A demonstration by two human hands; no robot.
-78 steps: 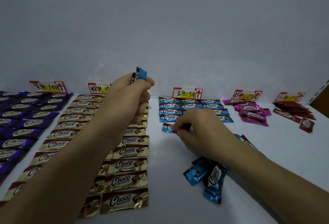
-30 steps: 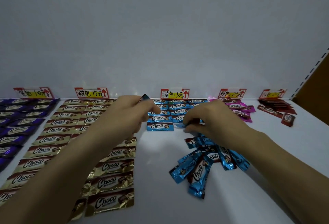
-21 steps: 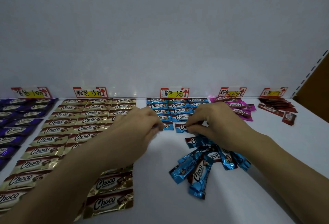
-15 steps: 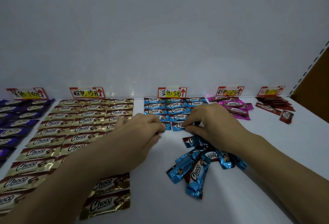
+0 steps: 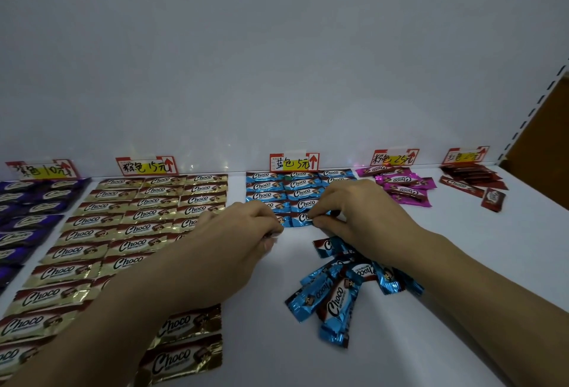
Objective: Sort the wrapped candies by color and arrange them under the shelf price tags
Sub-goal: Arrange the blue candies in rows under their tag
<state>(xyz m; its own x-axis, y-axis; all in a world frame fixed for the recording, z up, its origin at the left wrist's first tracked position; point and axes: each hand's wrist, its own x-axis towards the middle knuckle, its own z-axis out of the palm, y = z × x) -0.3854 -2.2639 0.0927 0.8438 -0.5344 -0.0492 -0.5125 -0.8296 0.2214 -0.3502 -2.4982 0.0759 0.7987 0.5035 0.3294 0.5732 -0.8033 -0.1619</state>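
Left hand [image 5: 237, 232] has dropped to the white shelf [image 5: 462, 263]; right hand [image 5: 357, 211] pinches a blue candy [image 5: 303, 219], left fingers' [image 5: 264, 214] grip unclear

Your left hand [image 5: 243, 228] pinches blue candy [image 5: 284, 221] in front row of blue block [image 5: 295, 194], under blue tag [image 5: 294, 162]. Your right hand [image 5: 354, 211] pinches neighbour candy [image 5: 303, 219], just beside. Loose blue pile [image 5: 335, 294] partly under right wrist. Gold grid [image 5: 138, 223] left; pink candies [image 5: 403, 185], red candies [image 5: 468, 175] right.
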